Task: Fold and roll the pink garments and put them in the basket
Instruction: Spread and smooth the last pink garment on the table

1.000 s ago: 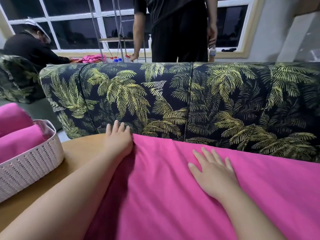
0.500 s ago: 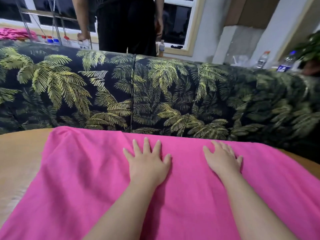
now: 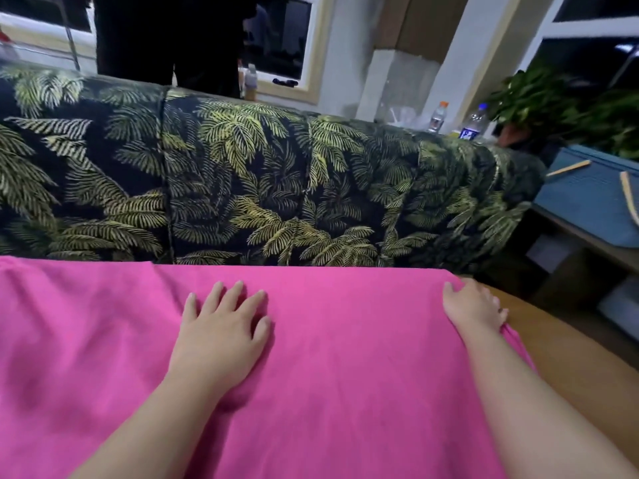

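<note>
Head view: the pink garment (image 3: 345, 357) lies spread over the wooden table (image 3: 570, 357). The left hand (image 3: 221, 337) presses flat, fingers splayed; the right hand (image 3: 473, 305) seems to pinch its right edge (fingertips partly hidden).

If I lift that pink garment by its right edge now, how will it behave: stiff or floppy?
Probably floppy: the pink garment lies flat with soft ripples and bunches under the right hand at its edge. It likely feels light, so the lifted edge should drape and drag the rest. The left hand pressing flat may keep it from sliding on the wooden table.
</note>
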{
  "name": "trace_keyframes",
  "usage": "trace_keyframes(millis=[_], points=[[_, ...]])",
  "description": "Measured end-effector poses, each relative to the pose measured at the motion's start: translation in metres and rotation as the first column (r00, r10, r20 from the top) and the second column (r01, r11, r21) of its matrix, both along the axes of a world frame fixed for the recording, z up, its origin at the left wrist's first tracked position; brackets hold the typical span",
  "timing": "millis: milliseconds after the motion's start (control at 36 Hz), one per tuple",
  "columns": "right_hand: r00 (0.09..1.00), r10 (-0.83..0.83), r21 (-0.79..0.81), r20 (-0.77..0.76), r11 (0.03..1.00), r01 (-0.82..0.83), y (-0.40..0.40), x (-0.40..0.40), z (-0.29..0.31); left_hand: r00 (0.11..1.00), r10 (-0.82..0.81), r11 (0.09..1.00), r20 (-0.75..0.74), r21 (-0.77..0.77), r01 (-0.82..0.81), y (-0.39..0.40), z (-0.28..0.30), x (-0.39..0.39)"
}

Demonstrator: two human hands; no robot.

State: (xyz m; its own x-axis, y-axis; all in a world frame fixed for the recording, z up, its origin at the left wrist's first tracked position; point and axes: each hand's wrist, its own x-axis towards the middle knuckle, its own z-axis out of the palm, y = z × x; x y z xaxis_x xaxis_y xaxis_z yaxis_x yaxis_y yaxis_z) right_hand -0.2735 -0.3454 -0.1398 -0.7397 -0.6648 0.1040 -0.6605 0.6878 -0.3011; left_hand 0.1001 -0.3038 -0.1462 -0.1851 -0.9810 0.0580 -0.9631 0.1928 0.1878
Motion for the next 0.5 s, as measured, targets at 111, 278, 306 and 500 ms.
trace_keyframes(millis=[111,278,306,500], points=[[0.996,-0.049,-0.093,-0.080,0.995,0.041,-0.006,0.006,0.003,0.997,-0.071,0.994,-0.037,-0.083,0.068,0.000,-0.001,-0.008],[0.868,0.280,-0.111,-0.409,0.929,-0.353,-0.005,0.031,0.006,0.972,-0.234,0.949,0.005,-0.216,0.230,0.000,-0.007,-0.015],[0.832,0.357,-0.105,-0.425,0.893,-0.437,-0.006,0.038,0.005,0.969,-0.248,0.945,0.000,-0.221,0.242,-0.001,-0.009,-0.014],[0.942,0.289,-0.330,-0.170,0.884,-0.331,-0.013,0.046,0.012,0.967,-0.252,0.948,-0.019,-0.205,0.243,-0.003,-0.010,-0.010]])
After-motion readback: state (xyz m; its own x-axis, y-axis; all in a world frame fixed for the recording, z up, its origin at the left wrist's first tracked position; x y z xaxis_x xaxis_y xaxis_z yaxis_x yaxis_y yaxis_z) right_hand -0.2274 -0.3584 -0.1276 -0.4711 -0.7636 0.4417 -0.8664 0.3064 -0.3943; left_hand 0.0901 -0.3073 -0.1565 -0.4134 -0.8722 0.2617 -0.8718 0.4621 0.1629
